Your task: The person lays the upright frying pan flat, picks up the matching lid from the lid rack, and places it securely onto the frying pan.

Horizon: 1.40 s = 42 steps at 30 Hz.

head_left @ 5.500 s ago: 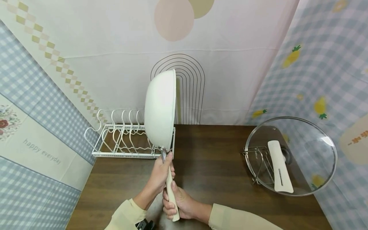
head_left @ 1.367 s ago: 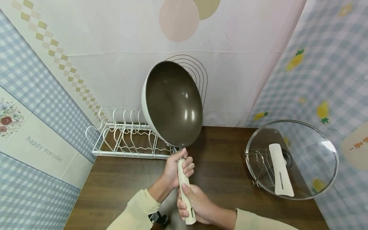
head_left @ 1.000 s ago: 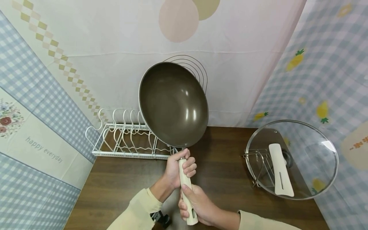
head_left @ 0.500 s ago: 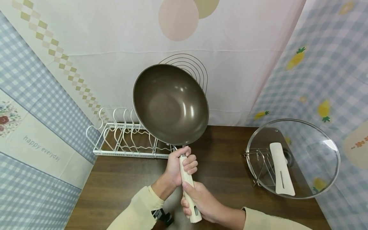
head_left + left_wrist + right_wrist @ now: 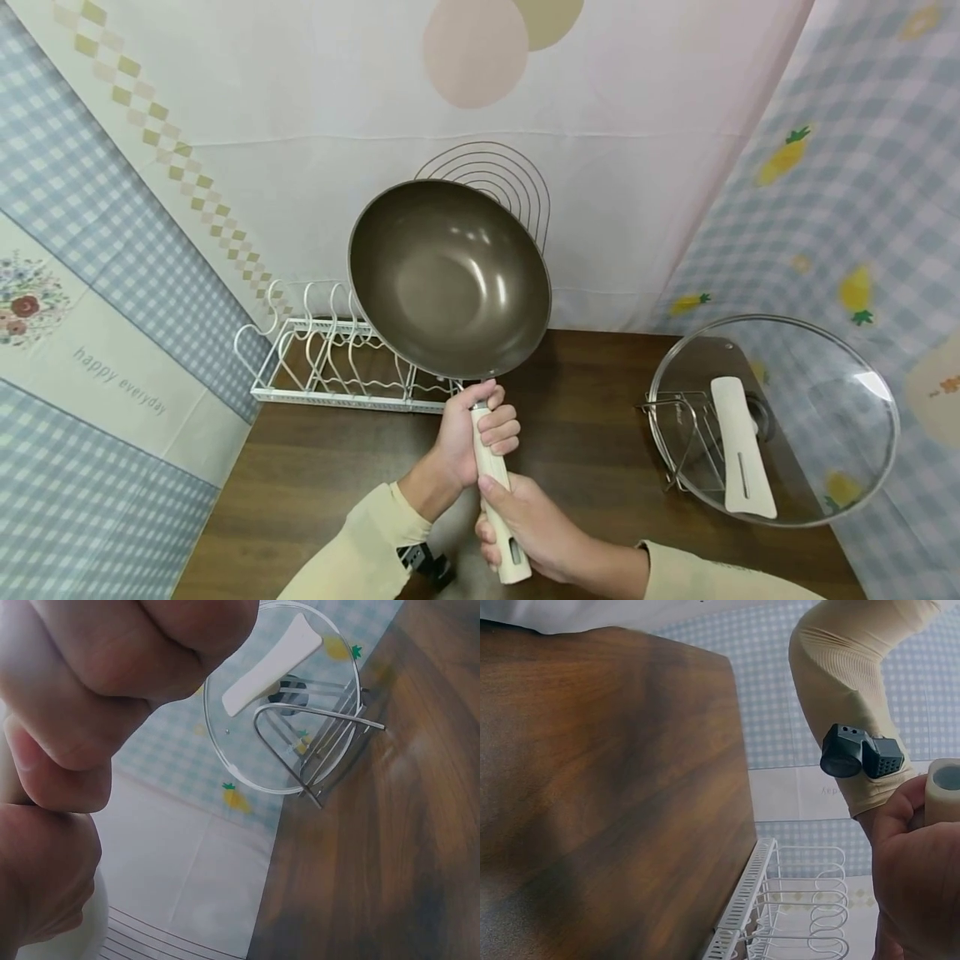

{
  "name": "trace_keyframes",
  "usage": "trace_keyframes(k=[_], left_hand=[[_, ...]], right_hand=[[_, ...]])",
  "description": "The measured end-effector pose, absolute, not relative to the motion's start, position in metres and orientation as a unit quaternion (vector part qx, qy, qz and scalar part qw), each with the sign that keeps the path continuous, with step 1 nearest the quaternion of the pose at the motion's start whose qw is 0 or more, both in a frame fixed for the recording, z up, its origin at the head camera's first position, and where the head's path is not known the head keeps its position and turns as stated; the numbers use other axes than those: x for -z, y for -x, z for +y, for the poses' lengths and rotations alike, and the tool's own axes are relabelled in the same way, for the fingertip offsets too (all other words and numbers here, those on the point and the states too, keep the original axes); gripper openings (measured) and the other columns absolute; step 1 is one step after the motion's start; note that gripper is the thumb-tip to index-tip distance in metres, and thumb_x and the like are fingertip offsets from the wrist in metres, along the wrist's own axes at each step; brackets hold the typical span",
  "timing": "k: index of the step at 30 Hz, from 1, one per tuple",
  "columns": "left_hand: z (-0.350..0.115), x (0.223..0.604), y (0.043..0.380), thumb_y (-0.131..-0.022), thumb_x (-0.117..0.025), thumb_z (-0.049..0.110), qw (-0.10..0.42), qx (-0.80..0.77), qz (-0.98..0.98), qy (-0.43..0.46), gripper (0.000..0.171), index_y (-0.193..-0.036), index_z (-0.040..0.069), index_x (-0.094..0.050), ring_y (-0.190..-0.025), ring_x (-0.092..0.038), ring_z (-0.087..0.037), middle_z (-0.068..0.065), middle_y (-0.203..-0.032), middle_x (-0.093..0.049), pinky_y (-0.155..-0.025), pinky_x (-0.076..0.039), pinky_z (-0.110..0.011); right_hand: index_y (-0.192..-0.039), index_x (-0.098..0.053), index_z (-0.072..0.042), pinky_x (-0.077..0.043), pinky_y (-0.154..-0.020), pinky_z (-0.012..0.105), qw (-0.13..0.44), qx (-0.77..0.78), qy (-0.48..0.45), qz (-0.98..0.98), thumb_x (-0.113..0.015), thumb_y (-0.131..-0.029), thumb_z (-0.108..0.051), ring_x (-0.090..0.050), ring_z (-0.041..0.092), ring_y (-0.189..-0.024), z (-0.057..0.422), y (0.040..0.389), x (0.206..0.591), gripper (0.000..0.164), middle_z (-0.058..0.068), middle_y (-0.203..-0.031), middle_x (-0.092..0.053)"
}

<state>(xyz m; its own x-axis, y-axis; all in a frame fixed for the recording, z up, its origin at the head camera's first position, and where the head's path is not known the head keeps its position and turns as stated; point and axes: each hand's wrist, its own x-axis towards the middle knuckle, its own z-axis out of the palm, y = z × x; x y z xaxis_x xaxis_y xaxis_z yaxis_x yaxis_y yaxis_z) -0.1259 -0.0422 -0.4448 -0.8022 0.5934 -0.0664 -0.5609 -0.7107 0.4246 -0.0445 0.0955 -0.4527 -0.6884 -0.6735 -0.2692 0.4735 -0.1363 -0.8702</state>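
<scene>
While the left hand (image 5: 463,437) grips the pale handle (image 5: 491,462) just below the pan (image 5: 446,287), the head view shows the right hand (image 5: 521,525) clamped round its lower part, close beneath. The dark inside of the pan faces the camera, hiding part of the white wire rack (image 5: 330,398) (whether they touch, I cannot tell). On the right, a glass lid (image 5: 817,408) with a pale grip (image 5: 742,450) stands in a metal stand (image 5: 693,433) on the wooden tabletop (image 5: 592,467). From the left wrist, the two hands touch, lid and stand beyond. From the right wrist, the handle's end pokes out of the fist, near a cream sleeve (image 5: 832,675) bearing a black device (image 5: 859,752)
</scene>
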Motion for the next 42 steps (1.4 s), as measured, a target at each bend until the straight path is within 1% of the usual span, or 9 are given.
trace_keyframes(k=[7,11,13,17,20,25,34,42], left_hand=[[-0.039,0.442,0.132,-0.107,-0.032,0.029,0.311,-0.924,0.218,-0.044,0.037,-0.072,0.020,-0.039,-0.041,-0.036,0.000,0.012,-0.050,-0.032,-0.042,-0.033,-0.015],[-0.040,0.441,0.134,-0.106,-0.032,0.029,0.307,-0.925,0.219,-0.037,0.036,-0.071,0.019,-0.038,-0.041,-0.035,-0.001,0.012,-0.050,-0.034,-0.042,-0.033,-0.015],[-0.040,0.441,0.135,-0.106,-0.033,0.029,0.307,-0.926,0.217,-0.033,0.036,-0.071,0.019,-0.038,-0.041,-0.035,-0.001,0.012,-0.050,-0.034,-0.042,-0.033,-0.015],[-0.041,0.440,0.134,-0.103,-0.041,0.029,0.311,-0.927,0.209,-0.033,0.034,-0.070,0.019,-0.038,-0.041,-0.035,-0.002,0.011,-0.050,-0.032,-0.042,-0.034,-0.016],[-0.041,0.440,0.134,-0.102,-0.044,0.030,0.316,-0.925,0.206,-0.040,0.034,-0.070,0.019,-0.039,-0.041,-0.035,-0.002,0.011,-0.050,-0.031,-0.042,-0.034,-0.016],[-0.042,0.440,0.133,-0.103,-0.041,0.029,0.323,-0.923,0.204,-0.044,0.035,-0.070,0.019,-0.039,-0.040,-0.036,-0.001,0.011,-0.050,-0.031,-0.042,-0.035,-0.015],[-0.041,0.442,0.129,-0.103,-0.044,0.031,0.334,-0.920,0.201,-0.049,0.035,-0.070,0.019,-0.039,-0.040,-0.035,-0.001,0.011,-0.050,-0.029,-0.042,-0.035,-0.015],[-0.039,0.440,0.129,-0.106,-0.036,0.032,0.350,-0.914,0.197,-0.053,0.038,-0.070,0.020,-0.039,-0.039,-0.036,-0.001,0.012,-0.049,-0.030,-0.042,-0.035,-0.015]], right_hand=[[-0.098,-0.043,-0.007,-0.052,-0.051,0.024,0.375,0.747,0.093,0.541,-0.044,-0.111,-0.038,-0.055,0.007,-0.050,0.098,0.049,0.449,0.034,-0.002,-0.067,-0.051],[-0.100,-0.042,-0.005,-0.052,-0.051,0.024,0.376,0.745,0.092,0.543,-0.044,-0.112,-0.038,-0.055,0.007,-0.049,0.097,0.052,0.447,0.035,-0.002,-0.067,-0.051],[-0.102,-0.042,-0.005,-0.052,-0.050,0.024,0.376,0.744,0.089,0.545,-0.044,-0.111,-0.038,-0.055,0.007,-0.049,0.097,0.053,0.447,0.034,-0.002,-0.066,-0.051],[-0.107,-0.042,-0.004,-0.052,-0.050,0.024,0.376,0.741,0.080,0.550,-0.045,-0.111,-0.038,-0.054,0.007,-0.049,0.096,0.053,0.445,0.034,-0.003,-0.066,-0.051],[-0.103,-0.042,-0.004,-0.052,-0.050,0.024,0.376,0.740,0.076,0.553,-0.045,-0.111,-0.038,-0.054,0.007,-0.049,0.096,0.051,0.445,0.035,-0.003,-0.066,-0.051],[-0.097,-0.043,-0.004,-0.052,-0.050,0.024,0.373,0.743,0.073,0.551,-0.046,-0.111,-0.039,-0.055,0.007,-0.049,0.094,0.048,0.445,0.037,-0.003,-0.065,-0.052],[-0.097,-0.043,-0.005,-0.052,-0.051,0.025,0.364,0.746,0.075,0.553,-0.046,-0.111,-0.039,-0.057,0.007,-0.049,0.094,0.040,0.444,0.037,-0.003,-0.066,-0.053],[-0.097,-0.043,-0.006,-0.053,-0.052,0.025,0.353,0.748,0.087,0.556,-0.044,-0.111,-0.038,-0.059,0.007,-0.051,0.093,0.037,0.441,0.035,-0.003,-0.067,-0.054]])
